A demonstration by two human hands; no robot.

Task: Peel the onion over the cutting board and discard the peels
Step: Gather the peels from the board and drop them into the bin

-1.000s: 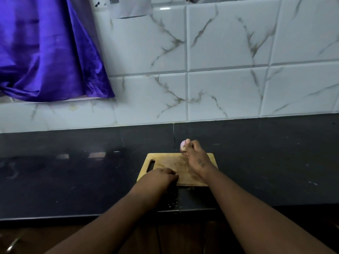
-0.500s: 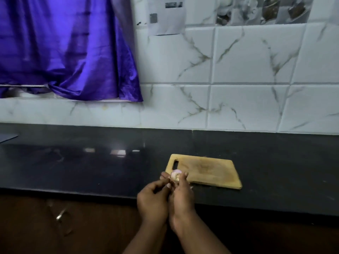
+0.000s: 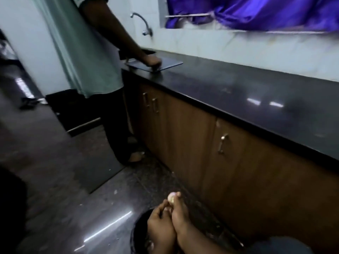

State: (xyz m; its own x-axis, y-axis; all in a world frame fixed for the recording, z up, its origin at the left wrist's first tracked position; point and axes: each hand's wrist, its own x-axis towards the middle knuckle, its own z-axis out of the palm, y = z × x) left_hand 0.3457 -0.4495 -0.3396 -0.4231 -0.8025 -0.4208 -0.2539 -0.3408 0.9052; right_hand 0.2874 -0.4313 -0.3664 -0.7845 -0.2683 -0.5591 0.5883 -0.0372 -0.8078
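the right hand (image 3: 180, 215) pinched the onion (image 3: 171, 197) in its fingertips above the bin (image 3: 136, 233), the left hand (image 3: 159, 226) curled close, contents unclear; peel-dumping seemed underway, needing release.

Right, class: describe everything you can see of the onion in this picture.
The onion is small, round and pale, pinkish-white, apparently mostly peeled. It is held at the fingertips of the right hand, with the left hand close beside it. It sits low over a dark bin on the floor, away from the countertop. The fingers hide its lower part.
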